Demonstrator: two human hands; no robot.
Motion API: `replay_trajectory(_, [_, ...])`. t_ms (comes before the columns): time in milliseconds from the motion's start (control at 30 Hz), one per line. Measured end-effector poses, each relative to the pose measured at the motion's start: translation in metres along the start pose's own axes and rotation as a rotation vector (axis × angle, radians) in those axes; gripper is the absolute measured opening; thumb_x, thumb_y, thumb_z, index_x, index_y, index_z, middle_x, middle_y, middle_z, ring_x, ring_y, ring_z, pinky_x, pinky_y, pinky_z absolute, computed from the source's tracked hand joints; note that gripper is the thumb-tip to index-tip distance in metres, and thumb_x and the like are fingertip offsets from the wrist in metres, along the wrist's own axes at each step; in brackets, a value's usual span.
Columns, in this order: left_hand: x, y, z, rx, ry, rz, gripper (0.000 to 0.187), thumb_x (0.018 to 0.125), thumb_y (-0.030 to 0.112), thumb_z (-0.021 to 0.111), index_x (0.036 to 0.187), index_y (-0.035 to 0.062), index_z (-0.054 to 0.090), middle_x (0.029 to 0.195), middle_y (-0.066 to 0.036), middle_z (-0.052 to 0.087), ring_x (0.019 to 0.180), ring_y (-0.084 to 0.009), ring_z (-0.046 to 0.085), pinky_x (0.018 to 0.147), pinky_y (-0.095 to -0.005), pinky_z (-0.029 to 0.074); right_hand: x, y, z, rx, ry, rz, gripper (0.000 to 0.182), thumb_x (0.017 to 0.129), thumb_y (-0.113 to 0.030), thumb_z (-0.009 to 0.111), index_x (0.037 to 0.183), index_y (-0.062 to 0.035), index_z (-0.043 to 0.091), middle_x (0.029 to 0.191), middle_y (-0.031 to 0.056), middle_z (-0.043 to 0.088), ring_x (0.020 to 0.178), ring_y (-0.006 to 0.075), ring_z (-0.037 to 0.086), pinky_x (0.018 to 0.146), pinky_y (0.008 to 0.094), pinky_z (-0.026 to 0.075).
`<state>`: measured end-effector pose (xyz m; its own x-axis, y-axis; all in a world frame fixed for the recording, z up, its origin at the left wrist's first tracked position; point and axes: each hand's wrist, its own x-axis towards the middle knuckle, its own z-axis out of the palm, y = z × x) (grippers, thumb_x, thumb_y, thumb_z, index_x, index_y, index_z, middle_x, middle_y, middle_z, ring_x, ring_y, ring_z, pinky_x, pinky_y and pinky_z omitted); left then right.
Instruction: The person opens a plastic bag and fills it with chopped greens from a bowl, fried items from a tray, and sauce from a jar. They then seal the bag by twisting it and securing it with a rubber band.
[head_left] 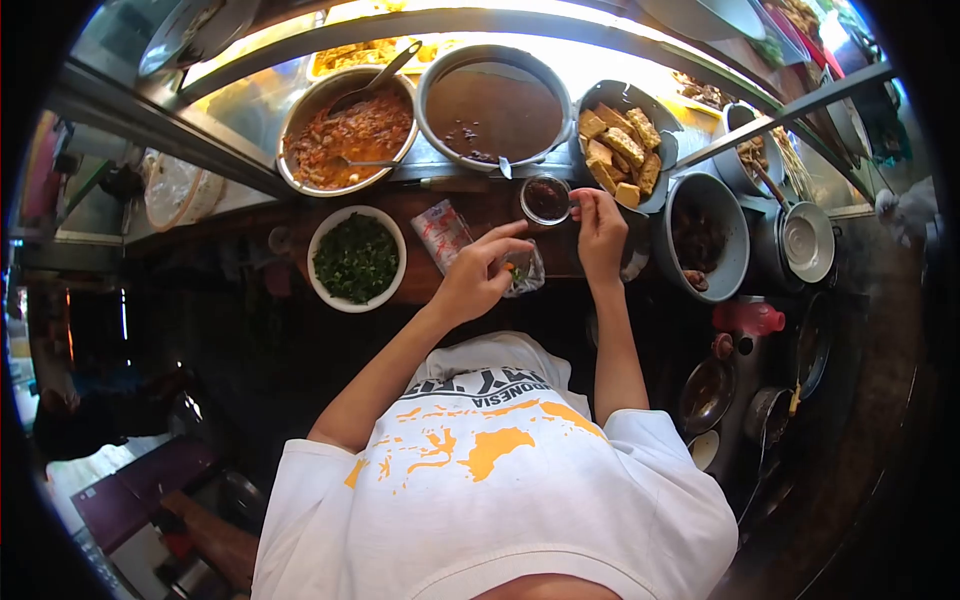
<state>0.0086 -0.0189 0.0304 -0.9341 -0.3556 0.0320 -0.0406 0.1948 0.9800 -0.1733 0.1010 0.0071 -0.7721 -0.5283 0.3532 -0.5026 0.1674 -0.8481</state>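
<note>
Clear plastic bag (524,272) pinched by left hand (478,278); right hand (600,228) grips sauce cup (546,199) beside tofu bowl (622,148).

The wooden counter (470,215) is crowded. A white bowl of greens (356,258) blocks its left part, a packet (441,232) lies beside it, and a small glass cup (546,199) stands further right. Behind them the far side is walled by big pots (490,105) and a bowl of fried pieces (620,145). Bare wood shows between the packet and the cup. A dark pot (703,238) closes the right end.
</note>
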Motion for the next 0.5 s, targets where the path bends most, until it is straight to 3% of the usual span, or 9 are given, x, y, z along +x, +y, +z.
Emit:
replay_trajectory(133, [0.026, -0.022, 0.011, 0.045, -0.005, -0.033, 0.045, 0.071, -0.009, 0.054, 0.113, 0.0029, 0.066, 0.145, -0.011, 0.047, 0.061, -0.004, 0.047, 0.058, -0.0209, 0.04, -0.006, -0.006, 0.007, 0.032, -0.044, -0.09, 0.015, 0.097, -0.009, 0.053, 0.091, 0.0019, 0.061, 0.08, 0.0107, 0.06, 0.063, 0.0164, 0.062, 0.057, 0.027, 0.048])
replay_trajectory(200, [0.031, -0.024, 0.013, 0.051, -0.004, -0.033, 0.045, 0.071, -0.008, 0.054, 0.113, 0.0028, 0.066, 0.145, -0.011, 0.048, 0.061, -0.0037, 0.046, 0.057, -0.0208, 0.04, -0.006, -0.006, 0.003, 0.076, 0.009, -0.014, 0.019, 0.099, -0.011, 0.051, 0.091, 0.0017, 0.061, 0.079, 0.0079, 0.062, 0.063, 0.0128, 0.061, 0.058, 0.0253, 0.048])
replay_trajectory(300, [0.029, -0.02, 0.01, 0.078, -0.009, -0.051, 0.042, 0.072, -0.005, 0.052, 0.112, 0.0007, 0.064, 0.141, -0.015, 0.05, 0.064, -0.0126, 0.057, 0.061, -0.0254, 0.046, -0.005, -0.004, -0.012, 0.157, 0.106, 0.146, 0.025, 0.101, -0.017, 0.049, 0.09, 0.0009, 0.062, 0.077, 0.0038, 0.063, 0.065, 0.0075, 0.059, 0.06, 0.0227, 0.049])
replay_trajectory(500, [0.018, -0.017, 0.008, 0.068, 0.027, -0.104, 0.045, 0.072, -0.006, 0.051, 0.114, 0.0002, 0.064, 0.137, -0.015, 0.054, 0.064, -0.0075, 0.055, 0.061, -0.0232, 0.046, -0.004, 0.003, -0.031, 0.291, 0.225, 0.213, 0.027, 0.102, -0.021, 0.048, 0.093, -0.0003, 0.062, 0.08, 0.0034, 0.064, 0.067, 0.007, 0.057, 0.064, 0.0212, 0.048])
